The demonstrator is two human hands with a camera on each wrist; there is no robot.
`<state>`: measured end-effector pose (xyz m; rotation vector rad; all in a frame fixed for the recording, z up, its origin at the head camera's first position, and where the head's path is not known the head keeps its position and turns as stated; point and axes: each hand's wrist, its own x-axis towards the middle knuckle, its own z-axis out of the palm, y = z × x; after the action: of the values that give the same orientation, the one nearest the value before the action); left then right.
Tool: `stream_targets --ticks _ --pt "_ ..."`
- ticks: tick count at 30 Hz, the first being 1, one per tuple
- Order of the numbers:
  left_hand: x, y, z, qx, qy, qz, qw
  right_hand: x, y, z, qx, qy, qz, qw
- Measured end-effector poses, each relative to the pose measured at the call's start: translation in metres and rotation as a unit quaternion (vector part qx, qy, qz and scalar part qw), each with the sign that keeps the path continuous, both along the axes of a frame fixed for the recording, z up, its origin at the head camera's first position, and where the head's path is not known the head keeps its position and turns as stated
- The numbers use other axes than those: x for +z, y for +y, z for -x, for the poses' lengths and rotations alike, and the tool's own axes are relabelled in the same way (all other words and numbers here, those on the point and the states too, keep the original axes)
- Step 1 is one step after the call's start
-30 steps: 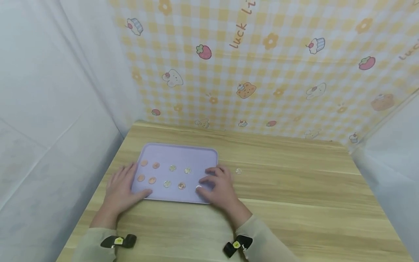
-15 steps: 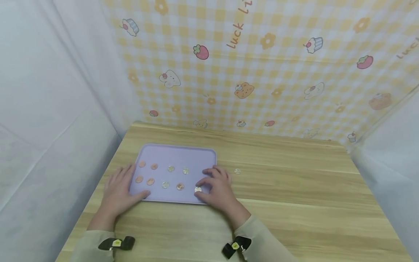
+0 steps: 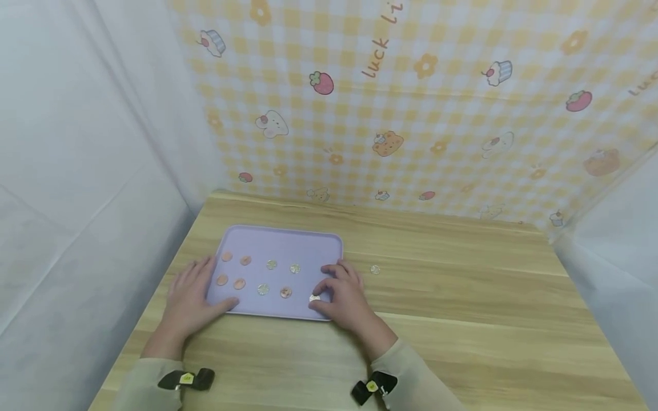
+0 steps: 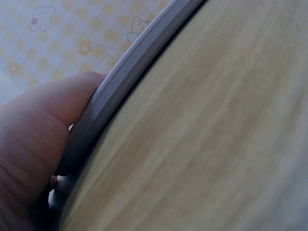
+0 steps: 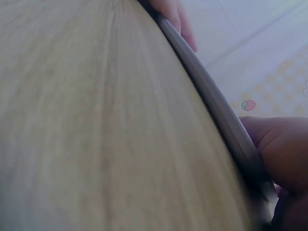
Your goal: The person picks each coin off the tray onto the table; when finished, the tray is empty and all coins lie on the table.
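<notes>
Tray [image 3: 283,244] touched by left hand [image 3: 191,295], grip wide, likely steadying. Right hand [image 3: 345,295]: narrow grip around silvery coin [image 3: 315,298], perhaps for control.

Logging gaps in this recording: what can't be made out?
Head: markings on coins; too small.
Head: whether the right hand grips the nearest coin; its fingers partly cover it.
Left wrist: all coins; hidden behind the tray.
Right wrist: part of that hand; right edge cuts it.

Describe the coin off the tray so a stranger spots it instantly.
On the wooden table, find the purple tray. Just past its right edge, beside the right hand, lies a silvery coin. Unlike the other visible coins, it sits on bare wood.
</notes>
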<state>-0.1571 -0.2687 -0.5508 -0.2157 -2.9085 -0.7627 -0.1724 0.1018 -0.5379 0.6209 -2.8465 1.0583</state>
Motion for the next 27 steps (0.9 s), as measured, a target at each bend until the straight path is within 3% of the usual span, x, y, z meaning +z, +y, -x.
stream_targets --ticks 8,14,22,27 --pt "0.004 0.002 0.000 0.002 -0.005 0.000 1.0000 -0.001 0.001 -0.001 0.003 0.013 0.030 0.9995" --pt "0.005 0.003 -0.001 0.001 -0.007 -0.009 0.9999 -0.004 0.003 -0.002 0.018 0.049 0.042 0.9977" --pt "0.006 0.004 -0.004 0.003 -0.008 -0.012 0.9999 -0.007 0.004 -0.005 0.068 0.115 0.056 0.9894" --pt "0.006 0.005 -0.005 0.004 -0.009 -0.013 0.9999 -0.010 0.005 -0.004 0.061 0.110 0.070 0.9896"
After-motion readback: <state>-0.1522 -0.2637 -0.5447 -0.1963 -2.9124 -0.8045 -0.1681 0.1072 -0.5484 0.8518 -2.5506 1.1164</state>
